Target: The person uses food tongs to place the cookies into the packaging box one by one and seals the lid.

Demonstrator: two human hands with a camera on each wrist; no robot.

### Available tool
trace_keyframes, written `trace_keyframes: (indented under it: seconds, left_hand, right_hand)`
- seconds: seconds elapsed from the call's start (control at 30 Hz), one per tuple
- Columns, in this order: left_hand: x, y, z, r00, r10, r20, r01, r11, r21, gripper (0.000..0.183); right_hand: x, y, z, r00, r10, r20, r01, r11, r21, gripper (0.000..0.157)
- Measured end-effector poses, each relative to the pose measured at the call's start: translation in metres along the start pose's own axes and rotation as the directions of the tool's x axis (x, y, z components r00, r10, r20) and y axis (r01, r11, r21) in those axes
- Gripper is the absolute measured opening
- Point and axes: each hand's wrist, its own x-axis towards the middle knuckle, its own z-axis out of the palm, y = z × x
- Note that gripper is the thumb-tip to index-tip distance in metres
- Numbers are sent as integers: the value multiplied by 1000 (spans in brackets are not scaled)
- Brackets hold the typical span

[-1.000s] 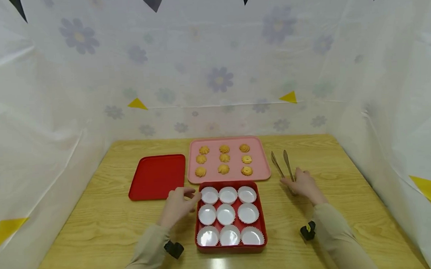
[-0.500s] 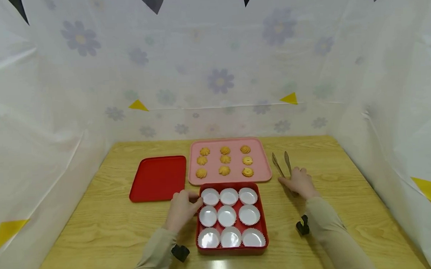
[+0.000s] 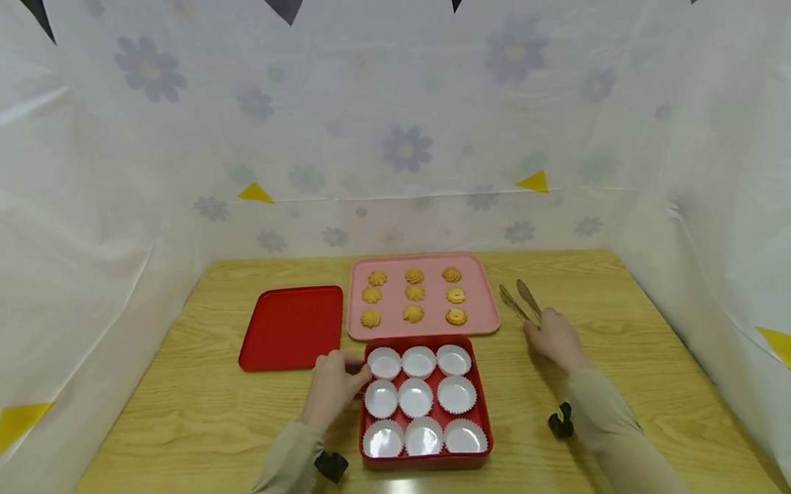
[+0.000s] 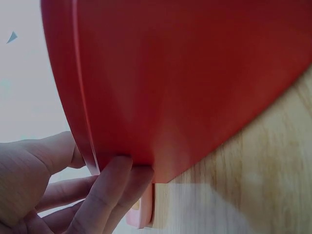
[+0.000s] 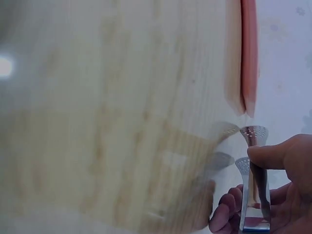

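My left hand grips the left wall of a red square box, thumb over the rim and fingers against the outer side, as the left wrist view shows. Inside the box stand white paper baking cups in rows, with nothing in them. My right hand holds metal tongs, the thumb on one arm and curled fingers on the other. Their perforated tips are spread apart, pointing away from me, with nothing between them. Golden piped cookies lie in rows on a pink tray behind the box.
A flat red square tray or lid lies on the wooden table, left of the pink tray. White flower-print sheeting encloses the table at the back and sides.
My left hand has moved in to the box's left rim and taken hold of it. My right hand has shifted slightly with the tongs, whose tips stand a little closer together.
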Motion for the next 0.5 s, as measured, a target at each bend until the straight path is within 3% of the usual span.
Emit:
trace_keyframes:
  seconds: [0.37, 0.5]
  left_hand:
    - [0, -2, 1, 1000, -22, -17, 22, 1000, 0, 16]
    - [0, -2, 1, 999, -27, -19, 27, 1000, 0, 16]
  right_hand:
    - [-12, 2, -5, 999, -30, -21, 32, 991, 131, 49]
    - [-14, -2, -7, 996, -90, -26, 92, 987, 130, 51]
